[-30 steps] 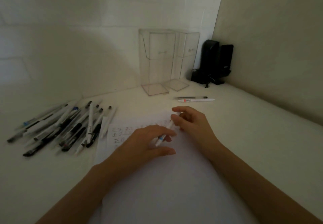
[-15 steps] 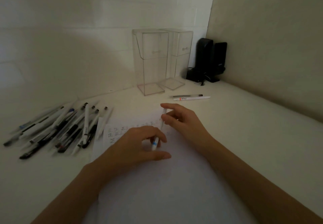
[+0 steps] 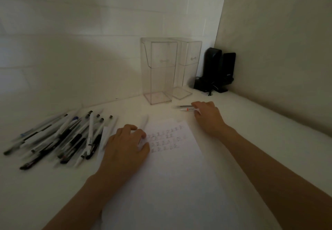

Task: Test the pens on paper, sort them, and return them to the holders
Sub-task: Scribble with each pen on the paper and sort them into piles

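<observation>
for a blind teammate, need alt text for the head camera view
A person's right hand reaches two pens lying before two empty clear holders; the left hand rests on paper with test marks. A pile of pens lies at left.

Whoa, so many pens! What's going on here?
Someone is trying out pens. The paper already has rows of small test marks. The left hand rests at the paper's left edge, next to a blurred white pen. The right hand reaches to two pens lying in front of the clear holders, which look empty. Whether its fingers grip one is unclear. A big pile of pens lies on the table's left.
</observation>
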